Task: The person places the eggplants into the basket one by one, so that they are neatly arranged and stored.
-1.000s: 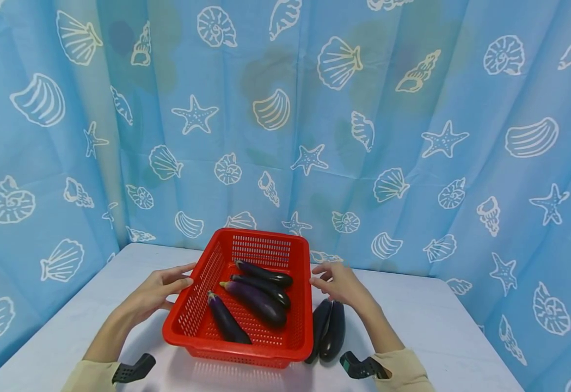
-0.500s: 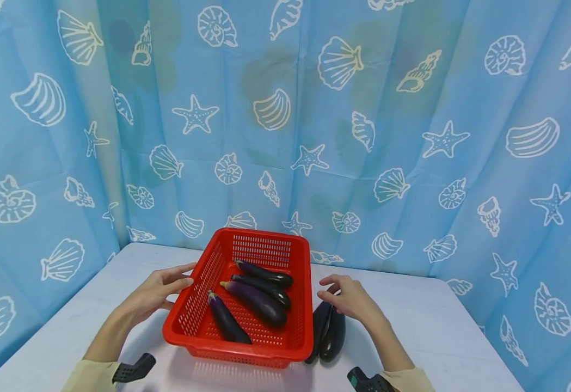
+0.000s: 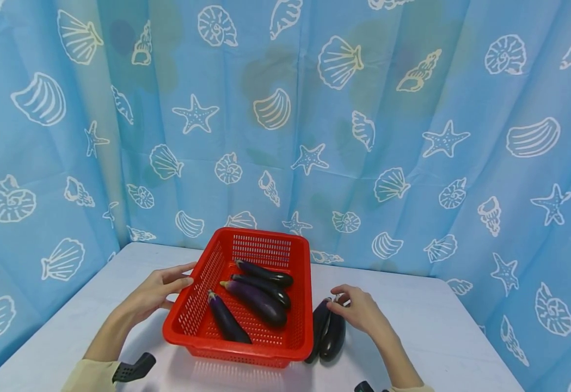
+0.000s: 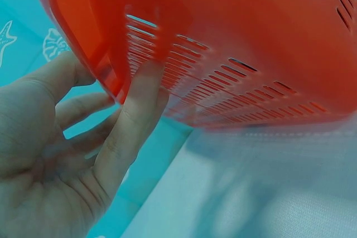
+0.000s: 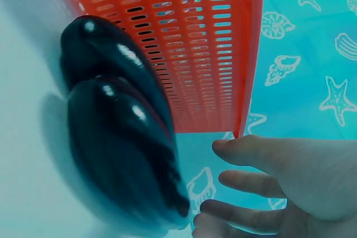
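Note:
A red perforated plastic basket (image 3: 238, 349) stands tilted towards the viewer on the white table, with several dark purple eggplants (image 3: 261, 306) lying inside. My left hand (image 3: 155, 291) touches its left side. In the left wrist view, a straight finger (image 4: 131, 121) lies against the outer wall and other fingers reach the rim. Two more eggplants lie side by side just right of the basket, a nearer one (image 5: 120, 149) and one against the wall (image 5: 111, 51). Over their stem ends hovers my right hand (image 3: 363, 311), fingers slightly bent, nothing held. Whether a fingertip touches a stem cannot be seen.
A white table (image 3: 412, 321) spans the front. Behind and at both sides hangs a blue curtain (image 3: 285, 136) printed with white shells and starfish. The basket's right wall (image 5: 189, 54) rises close beside the two outside eggplants.
My right hand has moved from the basket's right rim, rightwards and nearer, to the stem ends of the two outside eggplants. The left hand and basket have stayed put.

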Motion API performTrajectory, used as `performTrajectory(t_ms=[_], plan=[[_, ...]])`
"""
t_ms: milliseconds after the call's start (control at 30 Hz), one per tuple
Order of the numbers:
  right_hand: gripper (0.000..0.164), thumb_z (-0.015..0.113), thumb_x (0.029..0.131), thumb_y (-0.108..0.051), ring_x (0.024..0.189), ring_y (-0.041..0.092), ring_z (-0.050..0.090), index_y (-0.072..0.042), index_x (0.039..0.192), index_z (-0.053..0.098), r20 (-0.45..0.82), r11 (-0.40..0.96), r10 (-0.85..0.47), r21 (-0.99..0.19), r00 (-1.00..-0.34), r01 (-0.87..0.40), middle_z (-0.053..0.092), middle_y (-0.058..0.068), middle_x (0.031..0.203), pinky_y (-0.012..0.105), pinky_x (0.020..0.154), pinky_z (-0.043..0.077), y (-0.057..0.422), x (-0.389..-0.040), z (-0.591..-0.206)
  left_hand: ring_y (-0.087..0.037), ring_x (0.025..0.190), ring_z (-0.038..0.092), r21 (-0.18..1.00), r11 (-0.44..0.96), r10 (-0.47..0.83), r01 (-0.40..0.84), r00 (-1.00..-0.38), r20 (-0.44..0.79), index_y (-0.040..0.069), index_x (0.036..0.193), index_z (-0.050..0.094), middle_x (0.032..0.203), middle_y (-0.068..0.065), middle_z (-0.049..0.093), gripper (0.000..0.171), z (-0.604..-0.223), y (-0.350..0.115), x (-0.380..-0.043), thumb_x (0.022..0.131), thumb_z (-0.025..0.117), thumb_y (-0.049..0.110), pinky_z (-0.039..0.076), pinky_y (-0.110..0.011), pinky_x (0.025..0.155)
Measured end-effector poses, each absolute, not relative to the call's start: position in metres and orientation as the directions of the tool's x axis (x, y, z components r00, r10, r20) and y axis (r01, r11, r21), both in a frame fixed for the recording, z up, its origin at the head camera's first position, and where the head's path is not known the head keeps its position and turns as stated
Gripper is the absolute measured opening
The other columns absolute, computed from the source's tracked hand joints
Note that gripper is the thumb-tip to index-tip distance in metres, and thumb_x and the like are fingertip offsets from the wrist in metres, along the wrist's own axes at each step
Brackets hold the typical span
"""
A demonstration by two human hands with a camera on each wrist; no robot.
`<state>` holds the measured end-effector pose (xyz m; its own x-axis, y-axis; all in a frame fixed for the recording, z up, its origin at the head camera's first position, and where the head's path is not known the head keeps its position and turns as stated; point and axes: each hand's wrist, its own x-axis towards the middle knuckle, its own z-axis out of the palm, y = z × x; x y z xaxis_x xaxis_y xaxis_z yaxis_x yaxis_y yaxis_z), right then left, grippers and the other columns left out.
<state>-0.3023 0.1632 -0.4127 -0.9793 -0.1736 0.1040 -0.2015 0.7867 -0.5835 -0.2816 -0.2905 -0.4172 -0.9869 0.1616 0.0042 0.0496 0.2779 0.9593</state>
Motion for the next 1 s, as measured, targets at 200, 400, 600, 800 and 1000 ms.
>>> performTrajectory(t_ms=[200, 400, 600, 800, 1000], plan=[[0.048, 0.078, 0.083, -0.029, 0.088, 0.022, 0.065, -0.007, 0.123, 0.064, 0.083, 0.812, -0.145, -0.559, -0.986, -0.166, 0.070, 0.014, 0.106, 0.039, 0.074, 0.060, 0.1690, -0.3009, -0.4187, -0.024, 0.109, 0.067, 0.959, 0.280, 0.167, 0.043, -0.986, -0.004, 0.016, 0.153, 0.034, 0.140, -0.022, 0.054, 0.070, -0.4152, -0.2894, -0.2806, 0.094, 0.064, 0.039, 0.061, -0.047, 0.079], [0.056, 0.080, 0.081, -0.033, 0.087, 0.023, 0.063, -0.007, 0.127, 0.062, 0.042, 0.830, -0.148, -0.538, -0.988, -0.147, 0.068, 0.017, 0.108, 0.042, 0.074, 0.058, 0.1730, -0.2996, -0.4192, -0.025, 0.109, 0.067, 0.957, 0.288, 0.175, 0.047, -0.985, -0.004, 0.015, 0.154, 0.033, 0.140, -0.023, 0.055, 0.070, -0.4142, -0.2892, -0.2798, 0.094, 0.063, 0.038, 0.061, -0.047, 0.079], [0.066, 0.080, 0.080, -0.038, 0.086, 0.023, 0.059, -0.007, 0.133, 0.056, -0.007, 0.839, -0.154, -0.529, -0.988, -0.127, 0.066, 0.016, 0.108, 0.041, 0.072, 0.056, 0.1733, -0.2989, -0.4203, -0.024, 0.109, 0.066, 0.957, 0.286, 0.177, 0.044, -0.984, -0.008, 0.016, 0.154, 0.033, 0.142, -0.023, 0.053, 0.070, -0.4154, -0.2908, -0.2801, 0.095, 0.063, 0.039, 0.060, -0.047, 0.079], [0.072, 0.080, 0.079, -0.037, 0.085, 0.022, 0.059, -0.006, 0.137, 0.051, -0.039, 0.839, -0.154, -0.534, -0.987, -0.110, 0.066, 0.015, 0.108, 0.041, 0.071, 0.056, 0.1710, -0.2973, -0.4211, -0.025, 0.110, 0.067, 0.959, 0.280, 0.182, 0.044, -0.983, -0.008, 0.016, 0.154, 0.033, 0.142, -0.023, 0.053, 0.071, -0.4163, -0.2914, -0.2812, 0.094, 0.063, 0.039, 0.060, -0.048, 0.079], [0.077, 0.080, 0.079, -0.039, 0.081, 0.022, 0.061, -0.005, 0.140, 0.046, -0.055, 0.838, -0.156, -0.535, -0.986, -0.102, 0.066, 0.015, 0.105, 0.040, 0.068, 0.057, 0.1709, -0.2946, -0.4225, -0.025, 0.110, 0.067, 0.958, 0.284, 0.180, 0.045, -0.984, -0.007, 0.016, 0.154, 0.033, 0.141, -0.023, 0.053, 0.071, -0.4164, -0.2902, -0.2814, 0.094, 0.063, 0.039, 0.060, -0.048, 0.079]])
